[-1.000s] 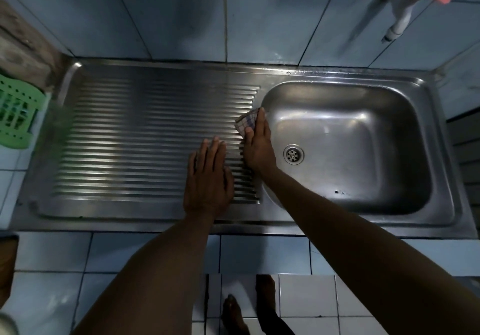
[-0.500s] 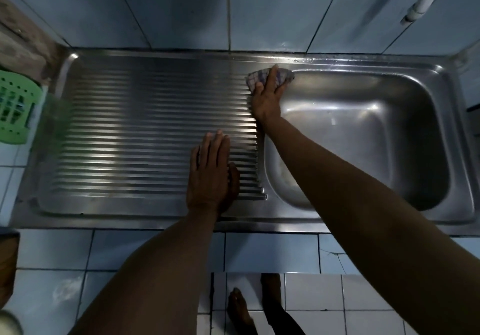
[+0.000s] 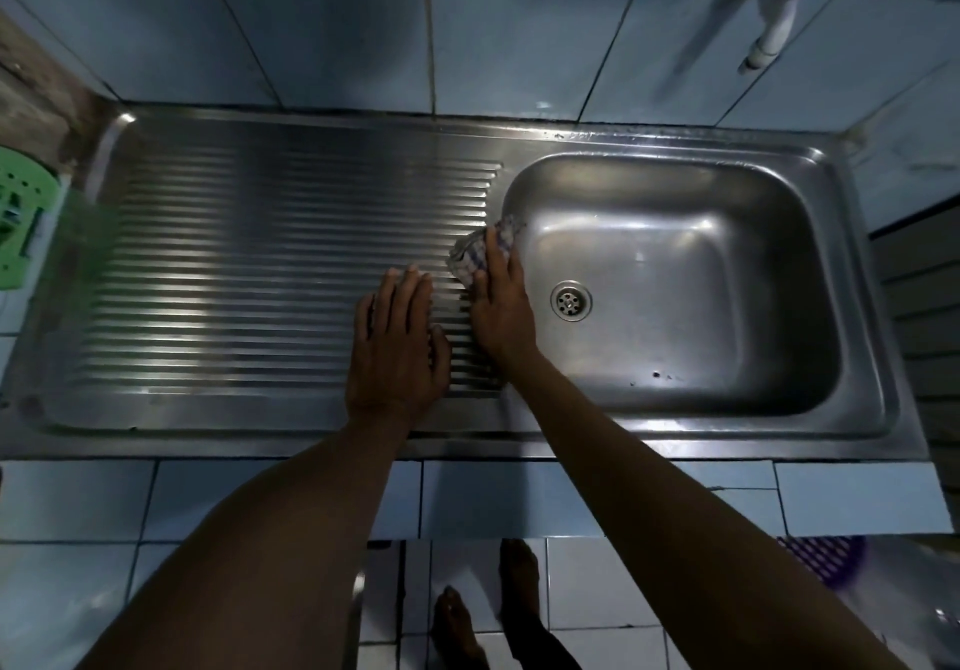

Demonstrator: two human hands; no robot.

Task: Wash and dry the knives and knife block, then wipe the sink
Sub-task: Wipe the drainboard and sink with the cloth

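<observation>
A stainless steel sink point(image 3: 852, 264) with a ribbed drainboard point(image 3: 260, 264) on its left fills the view. My right hand point(image 3: 501, 310) presses a checked cloth point(image 3: 475, 251) flat against the strip between drainboard and basin, fingers straight over the cloth. My left hand point(image 3: 397, 347) rests flat on the drainboard ridges just left of it, fingers straight. The basin holds a round drain point(image 3: 570, 300) and a few dark specks. No knives or knife block are in view.
A white tap point(image 3: 774, 9) with a pink handle juts from the blue tiled wall above the basin. A green plastic basket point(image 3: 21, 222) sits at the left edge. Tiled counter front and my bare feet point(image 3: 488, 612) show below.
My right hand has drawn the cloth back from the sink's far rim toward me along the basin's left edge. My left hand has stayed flat on the drainboard.
</observation>
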